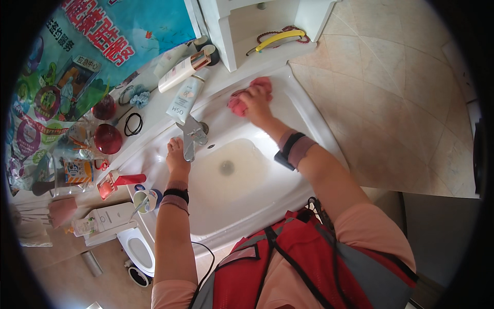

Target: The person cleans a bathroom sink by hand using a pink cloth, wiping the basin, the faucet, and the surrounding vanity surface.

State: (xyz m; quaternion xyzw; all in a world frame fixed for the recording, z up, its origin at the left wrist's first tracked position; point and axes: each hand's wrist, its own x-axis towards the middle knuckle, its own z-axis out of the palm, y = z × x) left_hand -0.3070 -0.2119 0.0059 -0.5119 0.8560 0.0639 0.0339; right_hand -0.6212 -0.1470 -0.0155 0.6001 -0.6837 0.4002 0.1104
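Observation:
My right hand (255,105) presses a pink cloth (262,85) against the back rim of a white washbasin (308,116), on the right side. The fingers are bent over the cloth. My left hand (178,154) rests on the basin's back ledge, just left of the chrome faucet (193,135); its fingers look partly curled, and the faucet covers part of the view beside them. Cloudy water (210,174) lies in the bowl around the drain (227,167). A white squeeze tube (184,98) and a cream bottle with a copper-coloured cap (181,73) lie behind the faucet.
A cup (144,201) stands at the basin's left end, near a red-handled item (131,179). Two red round objects (108,139), a black hair tie (133,124) and a blue scrunchie (139,97) lie on the shelf. A yellow-handled razor-like tool (279,38) lies in the cabinet. A toilet (135,247) stands left.

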